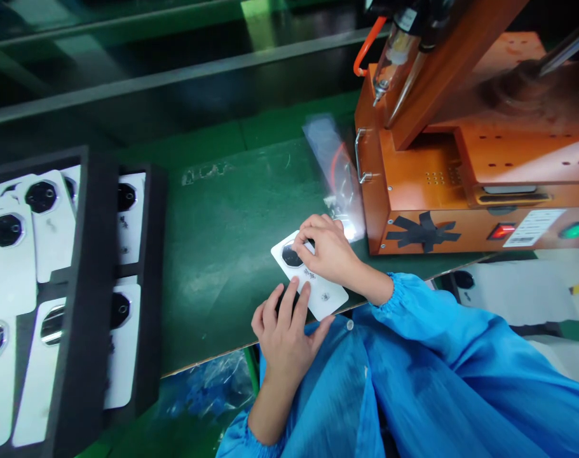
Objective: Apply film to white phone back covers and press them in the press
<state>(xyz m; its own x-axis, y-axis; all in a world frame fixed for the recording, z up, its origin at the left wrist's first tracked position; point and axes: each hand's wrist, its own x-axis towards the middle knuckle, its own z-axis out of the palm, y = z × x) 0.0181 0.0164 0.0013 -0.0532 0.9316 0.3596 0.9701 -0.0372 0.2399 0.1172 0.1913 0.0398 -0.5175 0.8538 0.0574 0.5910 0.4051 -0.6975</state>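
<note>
A white phone back cover (334,294) with a dark, polished camera area and small dark markings lies slanted near the front edge of the green work surface (213,254). My left hand (286,331) rests against its lower left side, fingers spread, with fingertips on the cover and the thumb by its bottom edge. Over the camera area, my right hand (328,251) is closed in a pinch, thumb and forefinger together at the rim. Whatever is between those fingertips is too small or hidden to make out.
Black trays (149,280) at the left hold several white phone covers (10,267). An orange press machine (375,191) with lit red and green buttons stands at the right. Clear plastic film (334,168) lies beside it. More covers (518,289) sit below at the right.
</note>
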